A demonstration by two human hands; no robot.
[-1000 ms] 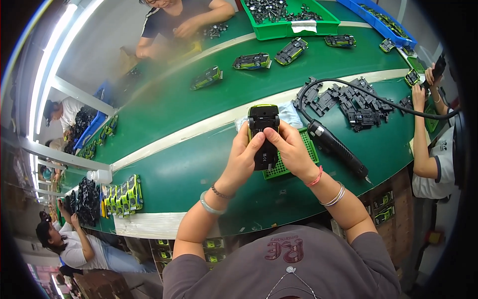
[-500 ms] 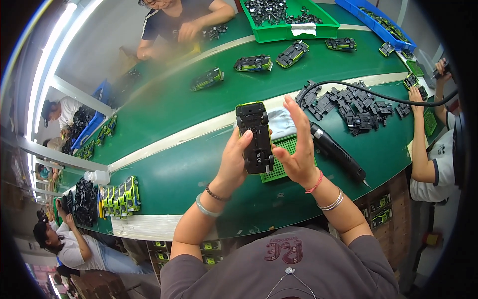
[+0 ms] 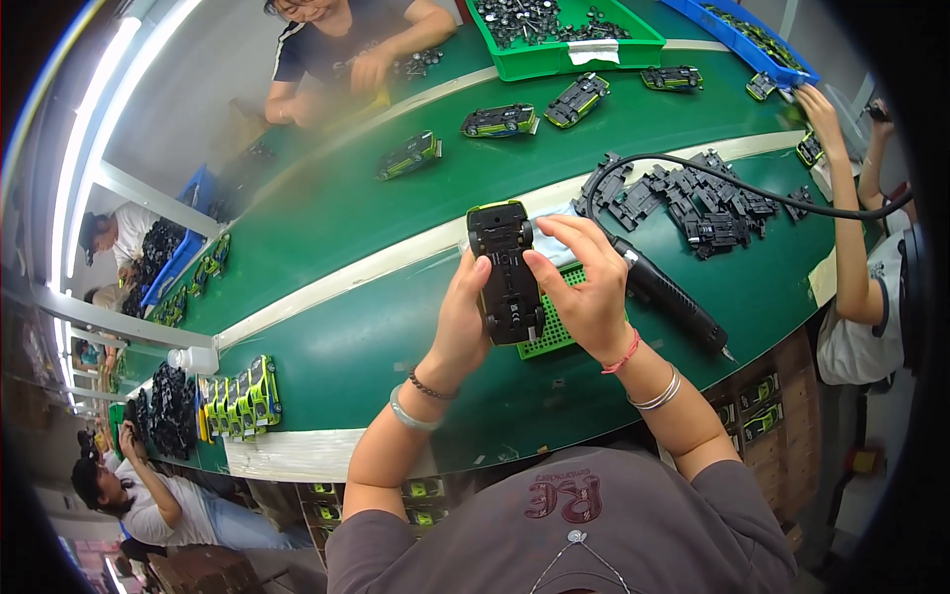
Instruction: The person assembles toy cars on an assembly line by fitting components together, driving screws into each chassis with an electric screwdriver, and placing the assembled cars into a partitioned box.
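Note:
A toy car (image 3: 507,277) is held upside down over the bench, its black underside facing up and a lime-green edge showing at its far end. My left hand (image 3: 463,312) grips it along the left side, thumb on the near part. On the other side, my right hand (image 3: 586,287) has its thumb and forefinger against the car's right edge by the far wheel. Below the car lies a green perforated basket (image 3: 549,337), partly hidden. A black electric screwdriver (image 3: 675,302) rests just right of my right hand, its tip toward the bench edge.
Black plastic chassis parts (image 3: 708,208) lie piled beyond the screwdriver, whose cable (image 3: 762,180) arcs right. Several overturned cars (image 3: 498,121) line the far strip near a green bin (image 3: 584,61). More green cars (image 3: 259,391) stand at left. Co-workers sit across and at both sides.
My right hand has come in from a raised, spread pose to touch the car's right edge. The co-worker at right has reached farther toward the blue bin.

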